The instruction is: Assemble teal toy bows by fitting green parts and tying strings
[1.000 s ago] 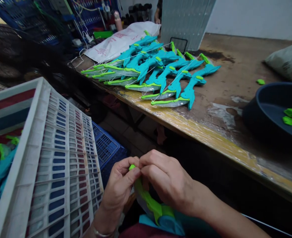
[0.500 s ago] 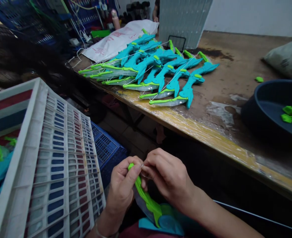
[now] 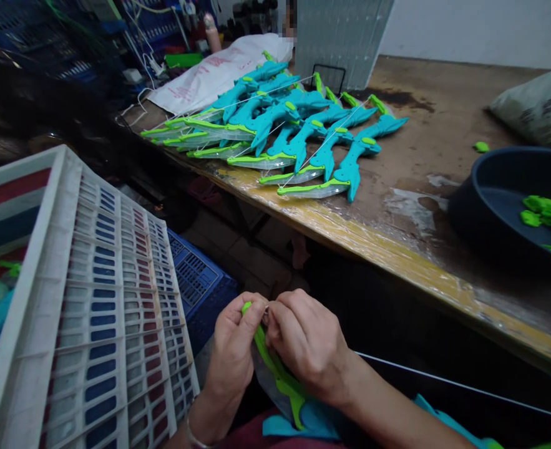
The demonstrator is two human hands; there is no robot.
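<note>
**String at the bow tip**

Both hands work low over the lap. The left hand (image 3: 232, 349) is clamped around the green limb of a toy bow (image 3: 275, 374), thumb near its tip. The right hand (image 3: 303, 343) has fingertips pinched together at that tip, seemingly on a thin string (image 3: 443, 381) that runs off to the right. The string could slip off the tip if the pinch loosens, or the limb could flex out of the grip. Finished bows (image 3: 275, 125) lie on the worktop (image 3: 420, 249); a crate (image 3: 116, 299) stands at left.

Bare forearms, thin bracelet (image 3: 193, 436) on left wrist
</note>
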